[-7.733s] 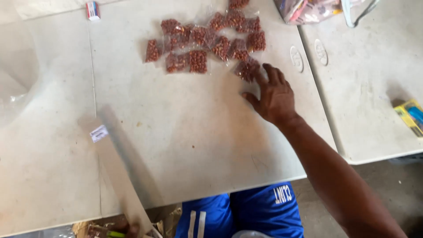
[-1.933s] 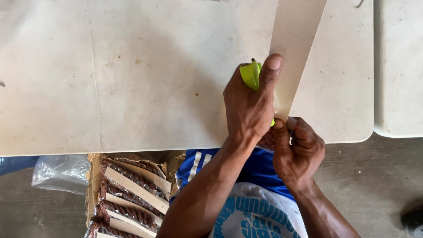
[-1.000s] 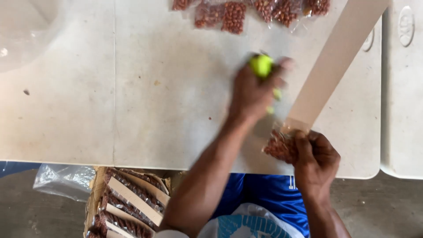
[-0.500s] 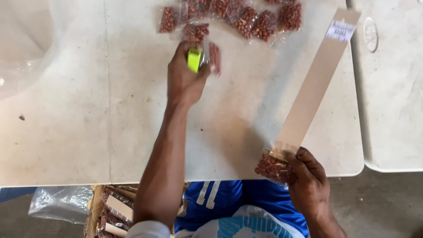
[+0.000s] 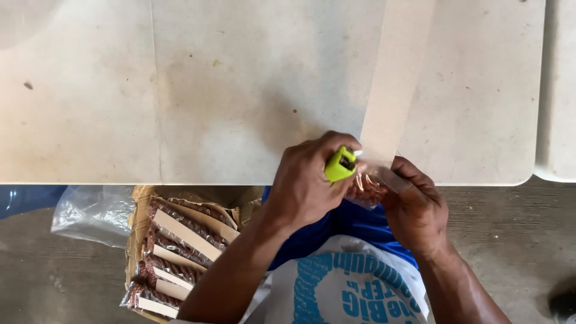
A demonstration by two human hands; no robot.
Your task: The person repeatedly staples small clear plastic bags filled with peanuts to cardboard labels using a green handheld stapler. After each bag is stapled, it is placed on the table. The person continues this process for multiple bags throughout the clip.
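Observation:
My left hand [image 5: 309, 180] grips a small lime-green stapler [image 5: 340, 163] at the near edge of the white table [image 5: 180, 90]. Its nose meets the lower end of a long tan cardboard strip [image 5: 393, 78] that lies up across the table. My right hand [image 5: 414, 207] holds that lower end together with a small clear packet of reddish-brown nuts [image 5: 365, 191], pinched just under the stapler. Both hands hover over my lap, touching each other at the strip's end.
A cardboard box [image 5: 174, 240] on the floor to my left holds several finished strips lined with nut packets. A crumpled clear plastic bag [image 5: 90, 213] lies beside it. A second table's edge [image 5: 558, 120] shows at right. Concrete floor lies below.
My left hand came back from the packets at the far side of the table to the strip's near end with the stapler. The view tilted down, so the packet pile is out of sight.

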